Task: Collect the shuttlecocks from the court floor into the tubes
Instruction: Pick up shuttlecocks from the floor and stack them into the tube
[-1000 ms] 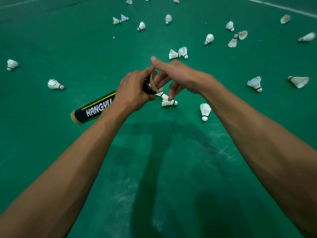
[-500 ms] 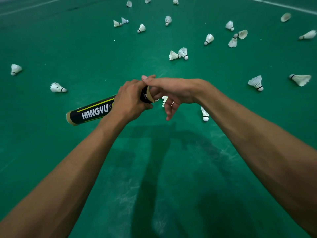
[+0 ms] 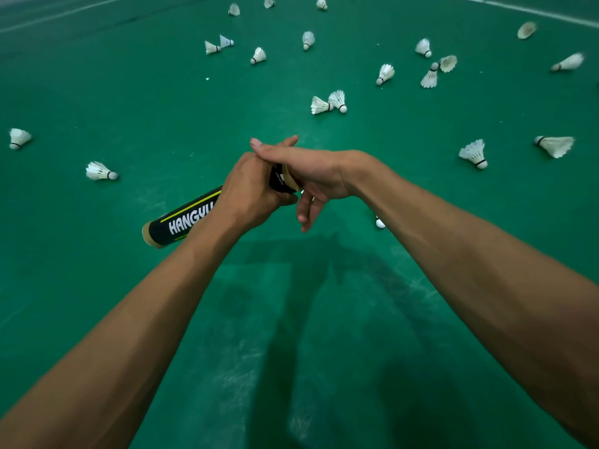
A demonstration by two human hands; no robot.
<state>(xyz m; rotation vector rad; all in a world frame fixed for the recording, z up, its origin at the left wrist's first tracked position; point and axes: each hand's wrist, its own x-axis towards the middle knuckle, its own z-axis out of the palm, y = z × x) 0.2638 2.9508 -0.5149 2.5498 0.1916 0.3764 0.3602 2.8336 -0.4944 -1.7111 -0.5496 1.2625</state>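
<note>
Most of the view is green court floor (image 3: 97, 92), scuffed pale near the bottom, with a white boundary line (image 3: 518, 9) at top right. Two bare forearms come in from the bottom corners and meet mid-frame.

Black HANGYU tube (image 3: 181, 218) is held off the floor, roughly level, one end toward lower left and the mouth toward centre. Left hand (image 3: 249, 196) is clenched round the tube just behind the mouth. Right hand (image 3: 317, 173) lies palm over the mouth, thumb across the left knuckles. Its fingers (image 3: 304, 212) hang loose, with nothing visibly pinched. Tube contents are hidden, so I can't tell the count inside or whether one is going in under the palm.

Progress, my read: early, most of the job is left. Roughly twenty shuttlecocks are loose on the floor.
- Nearest shuttlecock (image 3: 380, 223): just beside the right forearm, mostly hidden, cork showing.
- Touching pair (image 3: 320, 105): just beyond the hands.
- Left shuttlecock (image 3: 100, 171) and right shuttlecock (image 3: 474, 153): well apart on either side.
- The others are scattered toward the far end.

Only one tube is in view.

Nothing blocks a pickup. The spread is the cost, since it means moving around. The shuttlecocks lie on their sides pointing every way, so each likely needs turning before it slides in. Tiny white speck (image 3: 207, 79), maybe a feather bit.
</note>
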